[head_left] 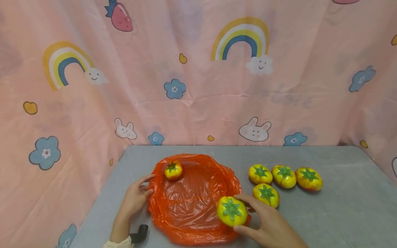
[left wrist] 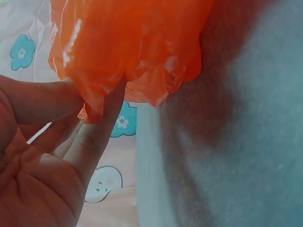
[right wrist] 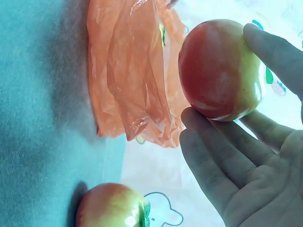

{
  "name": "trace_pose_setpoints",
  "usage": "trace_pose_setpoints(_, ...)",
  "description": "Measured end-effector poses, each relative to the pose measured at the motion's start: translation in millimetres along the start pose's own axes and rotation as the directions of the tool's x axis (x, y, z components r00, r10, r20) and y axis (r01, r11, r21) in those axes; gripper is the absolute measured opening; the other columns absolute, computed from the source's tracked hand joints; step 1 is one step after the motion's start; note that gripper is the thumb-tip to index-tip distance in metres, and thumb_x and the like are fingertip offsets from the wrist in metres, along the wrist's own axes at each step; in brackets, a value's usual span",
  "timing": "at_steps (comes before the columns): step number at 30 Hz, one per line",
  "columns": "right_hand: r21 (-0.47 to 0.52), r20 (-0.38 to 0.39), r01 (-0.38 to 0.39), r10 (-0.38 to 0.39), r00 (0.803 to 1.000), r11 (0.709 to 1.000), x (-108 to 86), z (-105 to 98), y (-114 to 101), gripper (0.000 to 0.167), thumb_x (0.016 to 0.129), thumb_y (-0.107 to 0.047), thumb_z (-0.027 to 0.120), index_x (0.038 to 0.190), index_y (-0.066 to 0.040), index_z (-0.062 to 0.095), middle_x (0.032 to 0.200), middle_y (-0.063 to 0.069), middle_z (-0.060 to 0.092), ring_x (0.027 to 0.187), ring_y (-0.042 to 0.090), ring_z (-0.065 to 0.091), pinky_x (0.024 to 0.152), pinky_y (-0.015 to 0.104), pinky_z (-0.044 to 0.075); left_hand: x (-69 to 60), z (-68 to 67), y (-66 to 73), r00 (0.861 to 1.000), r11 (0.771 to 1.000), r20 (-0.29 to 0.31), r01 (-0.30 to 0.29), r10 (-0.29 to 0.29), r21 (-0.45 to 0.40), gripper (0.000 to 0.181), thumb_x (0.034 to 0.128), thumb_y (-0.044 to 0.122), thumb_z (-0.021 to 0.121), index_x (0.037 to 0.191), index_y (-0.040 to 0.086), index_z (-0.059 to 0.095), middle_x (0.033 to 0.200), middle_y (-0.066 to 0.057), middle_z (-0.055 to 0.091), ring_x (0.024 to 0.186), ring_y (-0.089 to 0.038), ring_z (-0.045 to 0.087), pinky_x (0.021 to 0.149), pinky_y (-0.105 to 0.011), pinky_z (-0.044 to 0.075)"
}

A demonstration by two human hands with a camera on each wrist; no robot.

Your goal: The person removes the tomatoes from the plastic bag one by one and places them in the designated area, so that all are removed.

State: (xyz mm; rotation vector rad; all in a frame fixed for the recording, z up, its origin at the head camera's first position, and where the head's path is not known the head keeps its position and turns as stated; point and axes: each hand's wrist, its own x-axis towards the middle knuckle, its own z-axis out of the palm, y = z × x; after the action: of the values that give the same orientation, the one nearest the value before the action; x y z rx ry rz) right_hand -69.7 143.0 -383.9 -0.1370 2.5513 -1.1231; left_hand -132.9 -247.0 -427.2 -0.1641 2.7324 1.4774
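Observation:
An orange-red plastic bag (head_left: 195, 237) lies spread open on the table, its rim standing up around the middle. Inside, at the far left, sits one yellow and red tomato (head_left: 173, 170) with a green star-shaped top. My left hand (head_left: 136, 196) pinches the bag's left edge between thumb and fingers; the left wrist view shows the gathered plastic (left wrist: 94, 101) there. Over the bag's near right rim, my right hand (head_left: 266, 218) holds another tomato (head_left: 232, 211) by its sides, green top up. Its red underside (right wrist: 213, 71) shows in the right wrist view, raised off the table.
Right of the bag, several more tomatoes (head_left: 284, 176) stand on the grey table (head_left: 347, 213), one nearer tomato (head_left: 266, 195) close beside my right fingers. A small black object (head_left: 142, 233) is by my left wrist. Behind the table hangs a pink patterned curtain (head_left: 198, 113).

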Motion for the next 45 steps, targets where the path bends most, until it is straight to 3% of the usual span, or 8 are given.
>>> trace_pose_setpoints(5,-0.005,-0.006,-0.016,0.016,1.000,1.000,0.0,-2.0,-0.3,0.075,0.066,-0.057,0.085,0.131,-0.038,0.054,0.127,-0.009,0.062,0.109,0.014,0.059,0.092,0.049,0.056,0.4,0.1,1.6,1.000,1.000,0.001,0.004,-0.004,0.000,0.051,0.0901,-0.009,0.061,0.137,0.011,0.058,0.108,-0.017,0.071,0.087,-0.021,0.070,0.073,-0.030,0.060)
trace_pose_setpoints(13,0.001,-0.008,0.031,-0.031,0.999,1.000,-0.2,-2.4,0.6,0.073,0.067,-0.057,0.084,0.130,-0.037,0.055,0.128,-0.008,0.062,0.109,0.014,0.059,0.092,0.047,0.056,0.8,2.3,2.3,1.000,1.000,0.006,-0.004,0.004,0.007,0.050,0.0904,-0.008,0.062,0.136,0.012,0.059,0.107,-0.016,0.071,0.086,-0.020,0.070,0.075,-0.034,0.061)
trace_pose_setpoints(23,-0.030,-0.032,-0.028,0.027,0.999,0.999,1.2,-8.5,3.4,0.075,0.066,-0.055,0.086,0.132,-0.038,0.054,0.131,-0.007,0.061,0.109,0.017,0.060,0.089,0.046,0.058,2.1,3.3,2.5,1.000,1.000,0.013,0.005,-0.005,-0.006,0.050,0.0908,-0.008,0.061,0.137,0.012,0.058,0.108,-0.016,0.070,0.086,-0.020,0.069,0.075,-0.033,0.061)
trace_pose_setpoints(31,-0.003,-0.084,0.001,-0.002,0.996,1.000,-1.2,-17.4,8.0,0.076,0.069,-0.057,0.084,0.135,-0.036,0.052,0.140,-0.008,0.057,0.117,0.017,0.061,0.097,0.044,0.056,0.1,1.4,3.0,1.000,1.000,0.013,0.020,-0.020,0.003,0.050,0.0906,-0.008,0.062,0.137,0.012,0.058,0.121,-0.015,0.066,0.091,-0.021,0.069,0.079,-0.035,0.062)
trace_pose_setpoints(40,-0.123,-0.124,-0.038,0.023,0.992,0.992,-1.2,-31.8,21.2,0.083,0.072,-0.067,0.076,0.141,-0.031,0.048,0.141,0.004,0.057,0.109,0.021,0.060,0.090,0.055,0.056,0.7,1.9,0.3,1.000,1.000,0.015,0.020,-0.020,0.000,0.051,0.0905,-0.008,0.061,0.137,0.012,0.057,0.127,-0.014,0.064,0.095,-0.021,0.068,0.079,-0.033,0.061)
trace_pose_setpoints(45,-0.182,-0.181,0.014,-0.047,0.982,0.983,-2.0,-41.0,31.9,0.084,0.075,-0.066,0.073,0.144,-0.026,0.046,0.142,0.012,0.056,0.107,0.026,0.062,0.087,0.058,0.055,0.5,2.2,0.4,1.000,1.000,0.013,0.013,-0.013,0.000,0.051,0.0901,-0.009,0.061,0.137,0.011,0.057,0.130,-0.014,0.062,0.099,-0.023,0.069,0.081,-0.034,0.061)
